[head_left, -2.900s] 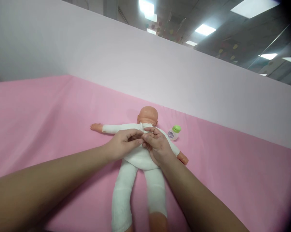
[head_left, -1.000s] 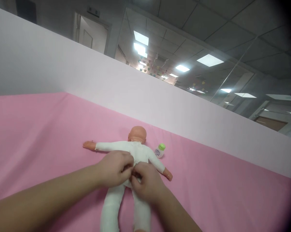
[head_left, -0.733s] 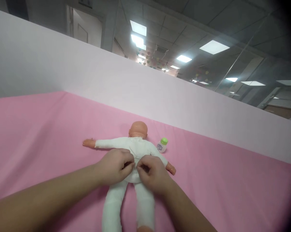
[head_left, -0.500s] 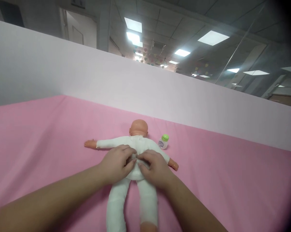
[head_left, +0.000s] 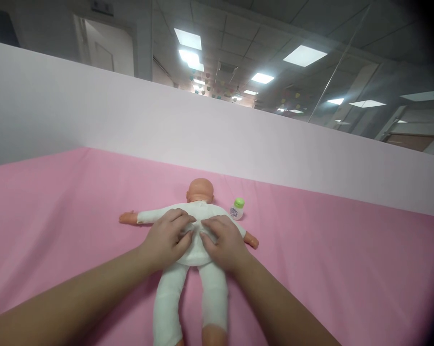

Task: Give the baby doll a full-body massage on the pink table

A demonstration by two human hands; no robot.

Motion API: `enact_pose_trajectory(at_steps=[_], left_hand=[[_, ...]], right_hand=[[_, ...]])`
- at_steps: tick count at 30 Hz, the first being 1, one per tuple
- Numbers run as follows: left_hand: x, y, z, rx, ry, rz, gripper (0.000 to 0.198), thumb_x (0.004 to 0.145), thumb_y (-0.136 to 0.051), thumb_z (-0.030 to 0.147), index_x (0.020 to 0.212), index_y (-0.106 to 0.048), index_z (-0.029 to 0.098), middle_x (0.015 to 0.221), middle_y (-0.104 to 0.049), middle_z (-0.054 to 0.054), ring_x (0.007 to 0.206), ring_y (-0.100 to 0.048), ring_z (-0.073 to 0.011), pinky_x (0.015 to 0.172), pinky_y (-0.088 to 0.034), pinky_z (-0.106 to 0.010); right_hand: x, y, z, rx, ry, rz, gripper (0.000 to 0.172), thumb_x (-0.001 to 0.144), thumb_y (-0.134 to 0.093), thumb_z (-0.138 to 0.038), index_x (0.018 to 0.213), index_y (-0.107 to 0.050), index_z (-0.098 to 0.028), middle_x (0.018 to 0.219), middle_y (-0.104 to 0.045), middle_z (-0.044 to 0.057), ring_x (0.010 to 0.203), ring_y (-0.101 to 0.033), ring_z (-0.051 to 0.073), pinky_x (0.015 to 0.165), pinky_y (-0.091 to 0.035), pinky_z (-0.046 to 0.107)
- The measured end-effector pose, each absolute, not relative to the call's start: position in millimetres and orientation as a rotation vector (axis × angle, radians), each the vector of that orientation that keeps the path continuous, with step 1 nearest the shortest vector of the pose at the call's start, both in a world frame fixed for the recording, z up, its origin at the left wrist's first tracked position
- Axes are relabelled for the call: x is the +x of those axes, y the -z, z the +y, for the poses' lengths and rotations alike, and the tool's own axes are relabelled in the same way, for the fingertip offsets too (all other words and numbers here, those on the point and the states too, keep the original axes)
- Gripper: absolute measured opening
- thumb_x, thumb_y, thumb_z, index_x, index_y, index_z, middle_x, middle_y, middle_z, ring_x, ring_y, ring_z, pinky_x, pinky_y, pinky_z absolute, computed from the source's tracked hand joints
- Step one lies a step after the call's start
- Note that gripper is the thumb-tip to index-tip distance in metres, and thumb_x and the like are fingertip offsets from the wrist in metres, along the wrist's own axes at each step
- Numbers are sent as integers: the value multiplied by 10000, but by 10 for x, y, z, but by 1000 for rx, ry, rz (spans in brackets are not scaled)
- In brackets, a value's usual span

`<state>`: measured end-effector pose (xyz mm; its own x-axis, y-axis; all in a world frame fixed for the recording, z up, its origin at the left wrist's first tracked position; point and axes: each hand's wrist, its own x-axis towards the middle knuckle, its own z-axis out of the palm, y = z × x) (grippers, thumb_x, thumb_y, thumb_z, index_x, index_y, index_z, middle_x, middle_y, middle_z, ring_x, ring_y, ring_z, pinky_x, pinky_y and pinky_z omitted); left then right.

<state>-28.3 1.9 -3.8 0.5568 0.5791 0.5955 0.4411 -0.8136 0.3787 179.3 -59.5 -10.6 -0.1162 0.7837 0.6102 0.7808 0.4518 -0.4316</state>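
A baby doll (head_left: 198, 250) with a white cloth body lies face down, its bald head (head_left: 201, 190) pointing away from me and its arms spread out. My left hand (head_left: 169, 238) rests on the left side of the doll's back, with thumb and forefinger apart. On the right side, my right hand (head_left: 224, 240) lies in a mirrored pose, also with a gap between thumb and forefinger. The fingertips of both hands face each other across the middle of the back, a small space between them. Some fingers of each hand are hidden from view.
A small clear bottle (head_left: 237, 210) with a green cap stands beside the doll's right-hand shoulder. Pink cloth (head_left: 310, 250) covers the surface, with a low white wall (head_left: 217, 129) behind it. Glass and lit ceiling panels show beyond.
My hands have moved a little up the doll's back and slightly apart. Their thumbs and forefingers have spread wider. The whole view has shifted slightly, while doll and bottle stay in place.
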Motion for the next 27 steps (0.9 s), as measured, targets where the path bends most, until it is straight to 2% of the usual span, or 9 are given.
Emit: enact_pose_trajectory(at_steps=[6,11,13,16,19,22,25,27], left_hand=[[-246,35,56,2572,-791,888,281,900,-589,290,1147,-722,275,1087,-695,-37,1042,-623,-255,882,-491,-386],[-265,3,108,2391,-805,827,156,905,-598,299,948,-738,244,938,-704,-15,845,-638,-200,724,-495,-324],[-277,9,109,2358,-845,824,181,933,-571,313,877,-722,232,882,-694,-14,807,-629,-189,708,-494,-319],[-292,25,90,2431,-1019,829,172,935,-561,299,928,-713,220,917,-686,-36,859,-626,-202,762,-505,-339],[-285,27,65,2607,-1208,794,228,906,-586,289,1080,-707,204,1065,-682,-84,1006,-614,-249,911,-496,-407],[-241,25,65,2702,-1069,776,292,907,-580,289,1163,-700,217,1173,-683,-88,1111,-602,-269,1005,-474,-438],[-195,37,82,2684,-849,806,304,929,-560,304,1188,-708,242,1215,-691,-70,1154,-604,-269,1016,-481,-434],[-185,48,86,2685,-821,827,310,938,-553,318,1193,-713,246,1226,-689,-70,1163,-603,-272,1022,-482,-437]], right_hand=[[1827,11,-604,-1402,-323,-1926,250,909,-652,-315,1139,-742,-276,1120,-737,27,1051,-665,215,954,-520,380],[1818,5,-598,-1354,-488,-1872,150,907,-635,-284,988,-759,-260,957,-749,-3,868,-677,172,766,-533,303],[1802,22,-600,-1332,-441,-1852,137,914,-625,-278,945,-756,-249,905,-740,-2,819,-664,163,730,-522,293],[1788,52,-598,-1342,-244,-1804,120,908,-632,-270,932,-746,-241,903,-731,10,841,-654,171,792,-521,317],[1789,82,-578,-1349,-76,-1756,185,891,-667,-293,1051,-735,-231,1043,-730,38,1019,-640,210,950,-499,367],[1792,97,-551,-1401,-119,-1825,248,899,-671,-320,1129,-729,-245,1121,-717,43,1124,-606,235,1031,-464,406],[1793,99,-534,-1453,-222,-1911,215,934,-626,-314,1109,-740,-266,1109,-717,34,1114,-606,230,1014,-470,410],[1793,107,-528,-1459,-217,-1905,215,937,-622,-309,1110,-740,-263,1108,-718,35,1113,-607,227,1016,-469,406]])
